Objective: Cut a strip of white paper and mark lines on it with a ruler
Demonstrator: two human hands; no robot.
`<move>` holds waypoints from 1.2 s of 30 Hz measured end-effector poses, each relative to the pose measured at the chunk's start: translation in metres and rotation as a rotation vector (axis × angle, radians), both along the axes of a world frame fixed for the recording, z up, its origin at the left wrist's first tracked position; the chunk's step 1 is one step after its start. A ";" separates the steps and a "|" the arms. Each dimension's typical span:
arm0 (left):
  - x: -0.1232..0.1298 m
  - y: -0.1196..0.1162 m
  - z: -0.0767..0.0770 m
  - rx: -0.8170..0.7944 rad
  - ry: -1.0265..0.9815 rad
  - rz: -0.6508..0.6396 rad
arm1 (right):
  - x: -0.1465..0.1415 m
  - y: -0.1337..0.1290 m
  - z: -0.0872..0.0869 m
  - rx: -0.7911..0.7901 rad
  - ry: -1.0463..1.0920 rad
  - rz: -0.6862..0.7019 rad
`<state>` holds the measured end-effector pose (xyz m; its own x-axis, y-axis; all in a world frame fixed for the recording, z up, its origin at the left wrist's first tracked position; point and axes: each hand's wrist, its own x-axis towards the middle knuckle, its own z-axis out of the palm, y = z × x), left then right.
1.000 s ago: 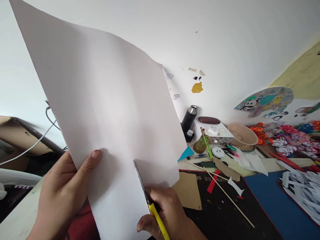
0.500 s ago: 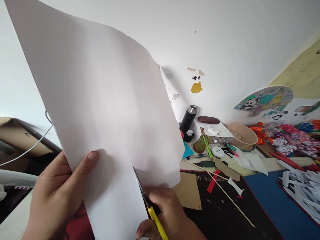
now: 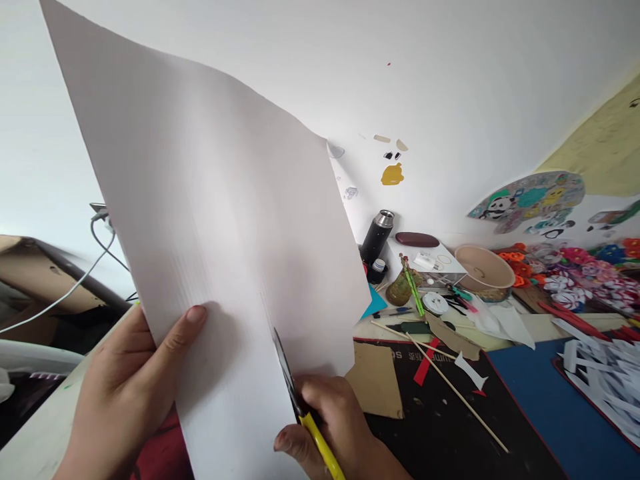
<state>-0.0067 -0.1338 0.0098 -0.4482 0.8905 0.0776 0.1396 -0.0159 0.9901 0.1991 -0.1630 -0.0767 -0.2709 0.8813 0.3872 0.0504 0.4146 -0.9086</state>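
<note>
A large white sheet of paper or thin card (image 3: 210, 187) fills the left half of the head view, bowed and upright. My left hand (image 3: 135, 373) pinches its left edge, thumb flat on the near face and fingers behind. Below the middle of the sheet, my right hand (image 3: 335, 427) grips yellow-handled scissors (image 3: 317, 437). Their dark blades sit in a cut that runs up from the bottom edge, with the tip on the sheet's face. A faint line continues above the tip. Part of the right hand's fingers is hidden by the handle and sheet.
On the table lie a black mat (image 3: 450, 413), a brown cardboard piece (image 3: 380, 380), thin wooden sticks (image 3: 460, 393) and red and white scraps. Behind stand a black thermos (image 3: 379, 235) and a beige bowl (image 3: 485, 267). White paper strips (image 3: 605, 380) and colourful flowers (image 3: 575, 273) are at right.
The sheet and my left hand have shifted slightly right and down. The scissors have moved a little right with my right hand, their blades still in the cut.
</note>
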 end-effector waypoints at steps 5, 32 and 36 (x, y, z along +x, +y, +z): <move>-0.002 -0.004 -0.004 -0.060 0.084 -0.044 | 0.001 0.000 0.002 -0.023 0.012 -0.002; 0.005 -0.009 -0.014 -0.087 0.020 0.016 | 0.002 0.000 -0.003 -0.047 -0.113 -0.069; 0.004 -0.009 -0.016 -0.064 0.028 0.021 | 0.002 0.001 -0.002 -0.063 -0.090 -0.064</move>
<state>-0.0024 -0.1428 -0.0064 -0.4655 0.8844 0.0339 0.1673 0.0504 0.9846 0.2010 -0.1624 -0.0791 -0.2444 0.9197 0.3073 0.1570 0.3503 -0.9234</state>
